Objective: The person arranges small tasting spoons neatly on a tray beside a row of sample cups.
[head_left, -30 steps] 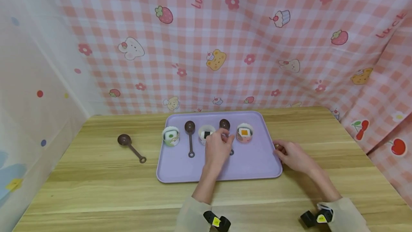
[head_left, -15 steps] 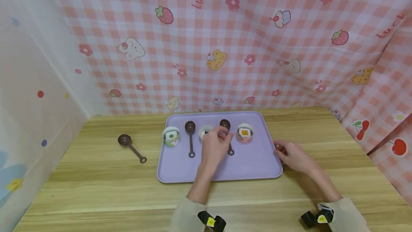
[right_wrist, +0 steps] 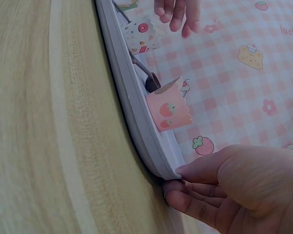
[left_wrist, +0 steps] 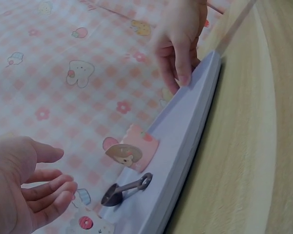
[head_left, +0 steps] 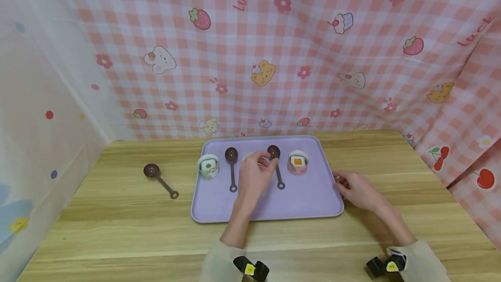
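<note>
A lilac tray [head_left: 309,201] lies on the wooden table. My right hand [head_left: 357,189] pinches its right edge, thumb on top and fingers below in the right wrist view. My left hand [head_left: 253,178] hovers over the tray's middle; in the left wrist view its fingers [left_wrist: 51,192] are loosely bent with nothing between them. Beneath it, a patterned paper cup [right_wrist: 140,38] is mostly hidden in the head view. On the tray are also a brown measuring spoon [head_left: 279,175] beside the left fingertips, another brown spoon [head_left: 232,160], a green cup [head_left: 208,171] and a pink cup [head_left: 298,169].
A third brown spoon [head_left: 160,180] lies on the table [head_left: 117,216] left of the tray. The green and pink cups hold small white blocks with coloured tops. A pink checked cloth [head_left: 235,55] hangs right behind the table.
My left hand has moved left across the tray, away from the right spoon and over the middle cup, uncovering the spoon's handle. My right hand stays at the tray edge.
</note>
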Demonstrator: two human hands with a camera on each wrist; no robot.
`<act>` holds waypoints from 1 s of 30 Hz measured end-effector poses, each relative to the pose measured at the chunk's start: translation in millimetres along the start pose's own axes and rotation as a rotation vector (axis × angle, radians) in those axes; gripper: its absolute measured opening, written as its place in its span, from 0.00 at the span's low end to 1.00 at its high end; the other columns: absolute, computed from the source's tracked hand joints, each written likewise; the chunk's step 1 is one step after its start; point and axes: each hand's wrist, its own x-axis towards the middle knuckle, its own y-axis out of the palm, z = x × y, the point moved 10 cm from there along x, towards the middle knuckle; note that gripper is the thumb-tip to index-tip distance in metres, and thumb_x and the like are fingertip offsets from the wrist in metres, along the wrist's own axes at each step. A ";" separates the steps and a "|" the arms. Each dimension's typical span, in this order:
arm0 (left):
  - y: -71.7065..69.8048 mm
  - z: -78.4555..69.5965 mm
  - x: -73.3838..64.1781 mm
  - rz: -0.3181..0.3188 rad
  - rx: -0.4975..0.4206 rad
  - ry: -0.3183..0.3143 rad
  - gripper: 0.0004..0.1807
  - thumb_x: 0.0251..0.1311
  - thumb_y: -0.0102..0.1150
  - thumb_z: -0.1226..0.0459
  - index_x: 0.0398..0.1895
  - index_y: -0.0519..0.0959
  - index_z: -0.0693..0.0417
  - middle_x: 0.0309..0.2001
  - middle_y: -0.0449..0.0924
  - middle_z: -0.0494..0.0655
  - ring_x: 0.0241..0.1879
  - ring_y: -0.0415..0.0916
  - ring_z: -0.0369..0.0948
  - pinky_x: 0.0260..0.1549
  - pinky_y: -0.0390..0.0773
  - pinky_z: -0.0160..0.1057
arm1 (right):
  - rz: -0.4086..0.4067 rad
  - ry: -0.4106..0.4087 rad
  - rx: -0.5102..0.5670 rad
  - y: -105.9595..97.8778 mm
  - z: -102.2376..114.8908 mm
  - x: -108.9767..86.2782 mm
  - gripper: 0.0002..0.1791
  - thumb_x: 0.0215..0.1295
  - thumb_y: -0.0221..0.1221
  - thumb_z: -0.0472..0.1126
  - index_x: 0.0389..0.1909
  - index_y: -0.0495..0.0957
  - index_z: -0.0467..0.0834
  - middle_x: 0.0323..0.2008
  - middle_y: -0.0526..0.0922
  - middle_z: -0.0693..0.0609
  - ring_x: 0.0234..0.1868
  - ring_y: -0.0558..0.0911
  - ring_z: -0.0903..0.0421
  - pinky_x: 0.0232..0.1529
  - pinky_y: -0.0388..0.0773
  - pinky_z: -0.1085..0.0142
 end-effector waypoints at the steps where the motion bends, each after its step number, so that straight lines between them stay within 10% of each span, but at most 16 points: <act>1: -1.3 -0.4 0.4 -0.005 0.002 0.005 0.10 0.58 0.72 0.62 0.38 0.85 0.60 0.25 0.84 0.45 0.26 0.81 0.39 0.33 0.79 0.39 | 0.000 0.000 -0.001 -0.1 0.1 -0.1 0.15 0.67 0.59 0.26 0.52 0.76 0.24 0.28 0.83 0.49 0.27 0.80 0.60 0.24 0.80 0.68; 30: -38.7 3.6 12.9 -0.088 -0.110 0.014 0.10 0.57 0.73 0.66 0.39 0.85 0.63 0.26 0.84 0.50 0.25 0.81 0.41 0.29 0.81 0.36 | 0.004 0.000 -0.019 0.3 -2.1 0.5 0.16 0.67 0.59 0.27 0.52 0.76 0.24 0.29 0.83 0.50 0.26 0.79 0.62 0.24 0.79 0.69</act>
